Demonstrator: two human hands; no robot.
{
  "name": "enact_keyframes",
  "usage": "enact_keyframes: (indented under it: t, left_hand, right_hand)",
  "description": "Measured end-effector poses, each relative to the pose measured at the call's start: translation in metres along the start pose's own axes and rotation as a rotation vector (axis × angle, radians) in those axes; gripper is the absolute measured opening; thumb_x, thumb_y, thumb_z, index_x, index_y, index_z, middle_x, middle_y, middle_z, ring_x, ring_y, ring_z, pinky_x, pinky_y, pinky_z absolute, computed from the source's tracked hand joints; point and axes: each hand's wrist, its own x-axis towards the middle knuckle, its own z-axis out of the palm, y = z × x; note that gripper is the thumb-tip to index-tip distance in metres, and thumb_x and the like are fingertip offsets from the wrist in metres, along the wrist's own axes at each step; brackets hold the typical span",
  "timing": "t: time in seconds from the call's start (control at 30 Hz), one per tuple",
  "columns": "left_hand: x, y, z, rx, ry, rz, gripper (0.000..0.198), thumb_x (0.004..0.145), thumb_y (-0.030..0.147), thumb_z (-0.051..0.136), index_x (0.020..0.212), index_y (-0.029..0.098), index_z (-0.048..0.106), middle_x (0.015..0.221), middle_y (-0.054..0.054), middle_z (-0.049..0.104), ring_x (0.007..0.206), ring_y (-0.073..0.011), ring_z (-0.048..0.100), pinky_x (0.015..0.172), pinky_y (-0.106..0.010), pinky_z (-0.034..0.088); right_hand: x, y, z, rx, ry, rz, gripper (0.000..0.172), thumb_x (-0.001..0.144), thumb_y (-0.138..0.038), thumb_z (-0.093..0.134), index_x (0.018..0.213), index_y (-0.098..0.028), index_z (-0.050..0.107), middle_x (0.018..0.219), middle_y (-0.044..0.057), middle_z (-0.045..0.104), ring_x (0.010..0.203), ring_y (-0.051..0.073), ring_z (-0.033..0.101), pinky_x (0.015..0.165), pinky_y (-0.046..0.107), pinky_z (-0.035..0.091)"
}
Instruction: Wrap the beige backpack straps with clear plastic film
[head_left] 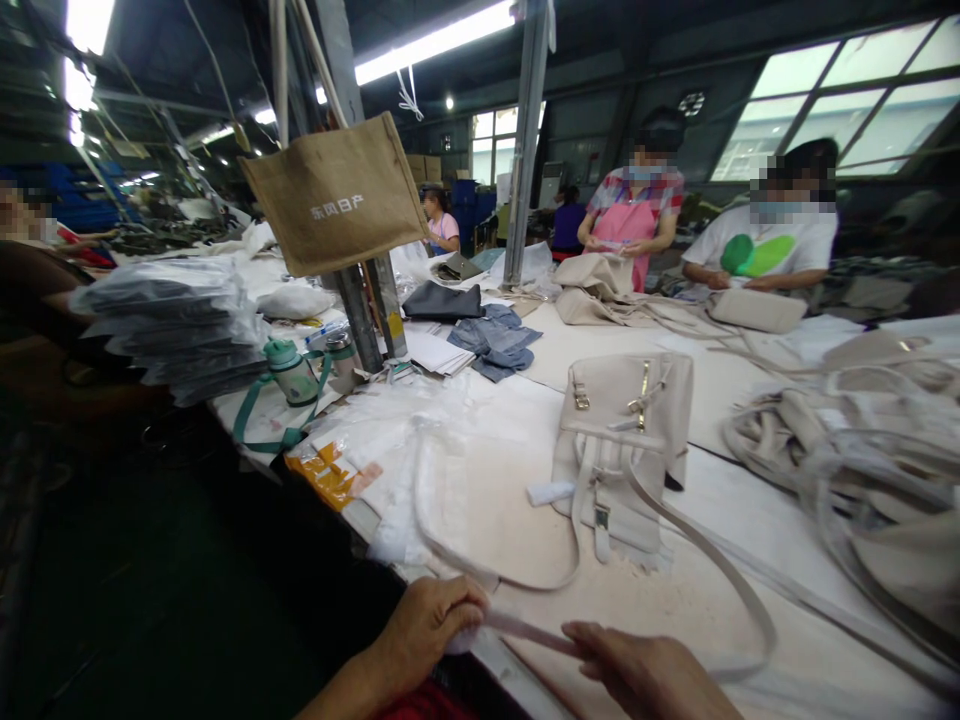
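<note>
Near the table's front edge, my left hand (pixel 433 622) is closed around a beige bag strap (pixel 529 632), with a bit of white material showing under its fingers. My right hand (pixel 637 665) pinches the same strap farther along, its fingertips together, and the strap runs taut between the two hands. Beyond them a beige leather bag (pixel 626 400) with gold buckles lies on the table (pixel 487 450). Its long straps loop toward me on both sides. A small white wrapping (pixel 550 492) sits on one strap.
A pile of beige bags and straps (pixel 877 470) is at the right. Stacked plastic-wrapped goods (pixel 176 320), a green bottle (pixel 289 372) and orange packaging (pixel 330 475) stand at the left. A brown bag (pixel 337 200) hangs by a post. Co-workers (pixel 637 210) stand across the table.
</note>
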Motion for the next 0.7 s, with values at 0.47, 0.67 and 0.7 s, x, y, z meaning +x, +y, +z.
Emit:
enact_keyframes:
  t: [0.47,0.67,0.7]
  left_hand:
    - [-0.012,0.008,0.035,0.006,-0.093,0.039,0.02,0.087,0.022,0.05,0.083,0.022,0.069,0.081,0.001,0.072,0.075,-0.0158,0.063,0.068,-0.023,0.041]
    - [-0.011,0.0,0.026,0.117,-0.008,0.028,0.02,0.091,0.025,0.047,0.09,0.024,0.066,0.084,0.001,0.071,0.08,-0.0165,0.064,0.071,-0.024,0.042]
    - [-0.01,-0.001,0.022,0.128,0.018,0.018,0.019,0.092,0.026,0.046,0.096,0.025,0.065,0.087,0.001,0.071,0.082,-0.0167,0.064,0.073,-0.024,0.043]
  right_hand:
    - [0.035,-0.032,0.058,-0.192,-0.144,0.071,0.052,0.08,-0.021,0.061,0.129,-0.018,0.046,0.093,0.01,0.076,0.085,0.031,0.072,0.061,0.029,0.046]
    - [0.059,-0.038,0.078,-0.132,-0.048,0.051,0.018,0.087,-0.018,0.052,0.106,-0.019,0.05,0.087,0.006,0.075,0.082,0.025,0.072,0.06,0.026,0.043]
    - [0.064,-0.036,0.079,-0.153,-0.012,0.038,0.017,0.088,-0.016,0.053,0.103,-0.02,0.05,0.088,0.005,0.074,0.082,0.024,0.072,0.061,0.026,0.043]
